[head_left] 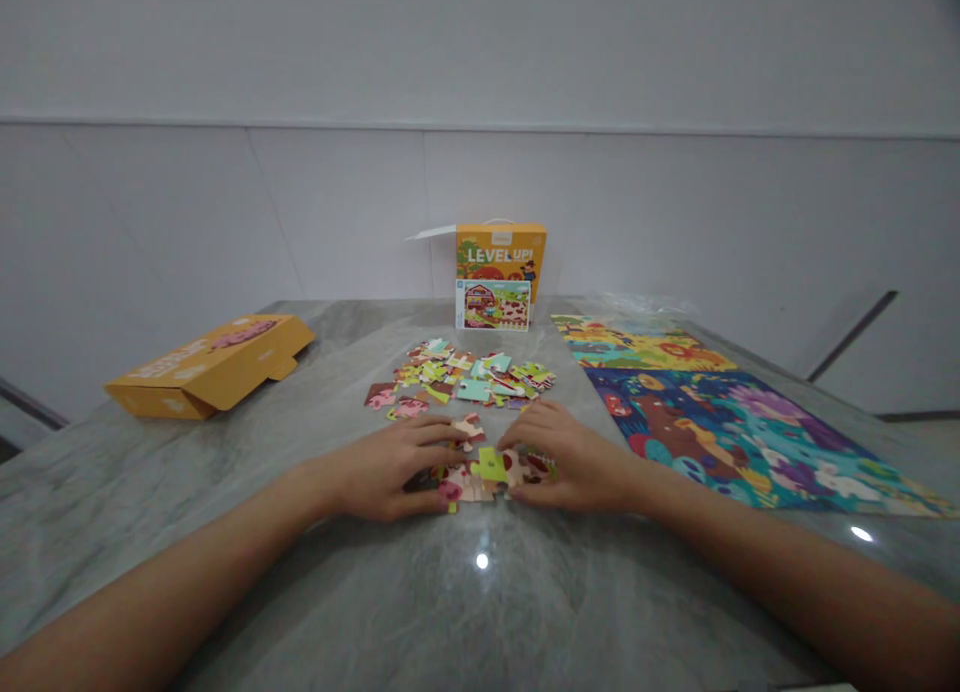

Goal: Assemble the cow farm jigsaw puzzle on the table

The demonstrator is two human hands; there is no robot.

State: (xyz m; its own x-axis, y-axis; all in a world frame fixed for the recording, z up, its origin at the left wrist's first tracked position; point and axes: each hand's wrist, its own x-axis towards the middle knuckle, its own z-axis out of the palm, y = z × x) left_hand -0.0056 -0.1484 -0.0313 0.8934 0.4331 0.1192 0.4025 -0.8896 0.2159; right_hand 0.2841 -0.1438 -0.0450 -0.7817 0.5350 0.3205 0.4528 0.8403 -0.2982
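Observation:
Between my two hands lies a small cluster of joined puzzle pieces (pixel 491 464), with a light green piece and pink pig parts showing. My left hand (pixel 390 467) rests at its left side, thumb and bent fingers gripping the edge. My right hand (pixel 574 459) curls over the right end, fingertips and thumb on the pieces, partly hiding them. A pink and brown puzzle piece (pixel 470 429) lies by the left fingertips. Just beyond is a loose pile of puzzle pieces (pixel 476 377); pig-pattern pieces (pixel 381 396) sit at its left.
An orange box (pixel 214 362) lies at left on the grey marble table (pixel 480 622). At the back, a picture card (pixel 493 305) leans against an upright "LEVEL UP!" box (pixel 501 247). Two colourful puzzle pictures (pixel 720 427) lie flat at right, with clear plastic (pixel 645 304) behind.

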